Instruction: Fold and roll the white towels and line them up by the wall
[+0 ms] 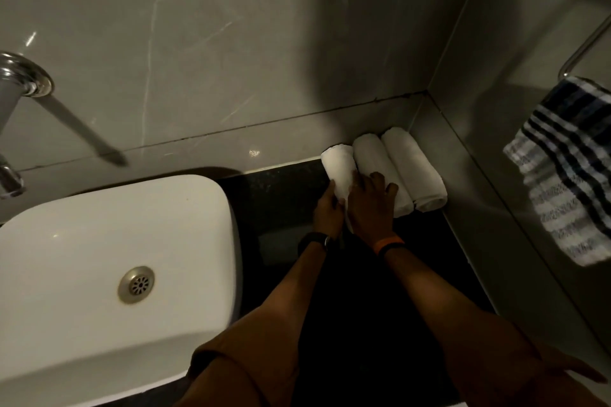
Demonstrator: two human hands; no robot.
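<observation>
Beside wall, three white towels (380, 168), rolled

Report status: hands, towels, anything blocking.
Left hand grips the leftmost rolled towel at its near end; right hand rests on it, fingers spread. Two more rolled towels lie beside it, toward the corner. Nothing seen in the way.

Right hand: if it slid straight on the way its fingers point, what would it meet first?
The middle rolled towel: the fingers of the right hand spread over its near end and point along it toward the back wall. Contact looks likely, though depth is unclear.
</observation>
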